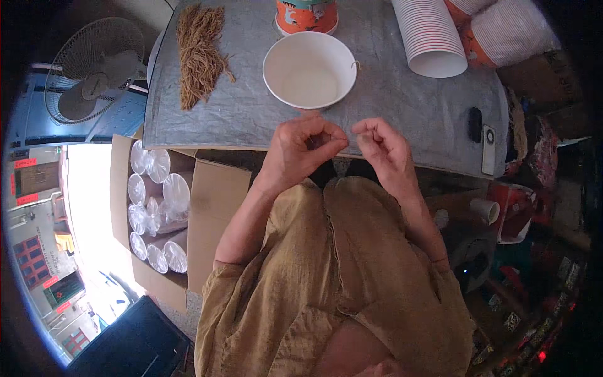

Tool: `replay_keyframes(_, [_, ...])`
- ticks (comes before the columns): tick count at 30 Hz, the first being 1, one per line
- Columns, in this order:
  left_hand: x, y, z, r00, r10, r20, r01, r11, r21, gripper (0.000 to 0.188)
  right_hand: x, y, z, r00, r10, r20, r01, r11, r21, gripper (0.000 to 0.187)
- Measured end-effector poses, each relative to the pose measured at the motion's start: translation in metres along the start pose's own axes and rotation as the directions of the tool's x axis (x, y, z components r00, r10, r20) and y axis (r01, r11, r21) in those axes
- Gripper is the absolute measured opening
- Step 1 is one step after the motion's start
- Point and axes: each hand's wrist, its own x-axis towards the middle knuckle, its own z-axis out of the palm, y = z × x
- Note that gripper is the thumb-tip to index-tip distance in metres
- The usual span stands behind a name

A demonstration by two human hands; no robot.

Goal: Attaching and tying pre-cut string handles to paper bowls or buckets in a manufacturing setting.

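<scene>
Your left hand (303,149) and right hand (387,149) face each other by the near edge of the grey table (220,129), fingers curled; whether they pinch anything, I cannot tell. Just beyond stands a white bucket (309,72), brown strands (200,56) leftward, stacked cups (432,36) rightward.

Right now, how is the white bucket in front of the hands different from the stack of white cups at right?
The bucket stands upright, mouth up; the stack of cups lies on its side. The bucket looks single; the stack shows many nested rims. The bucket's mouth is wider than the stack's. Both have white insides.
</scene>
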Motion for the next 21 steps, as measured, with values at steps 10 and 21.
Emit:
replay_keyframes(10, [-0.002,-0.012,0.001,0.994,0.104,-0.036,-0.105,0.994,-0.040,0.009,0.000,0.014,-0.001,0.998,-0.024,-0.052,0.024,1.000,0.012,0.010])
replay_keyframes(21, [0.030,-0.032,-0.090,0.892,0.450,-0.051,-0.236,0.559,0.794,0.025,0.082,-0.095,-0.066,0.746,-0.554,-0.369,0.378,0.809,-0.450,0.014])
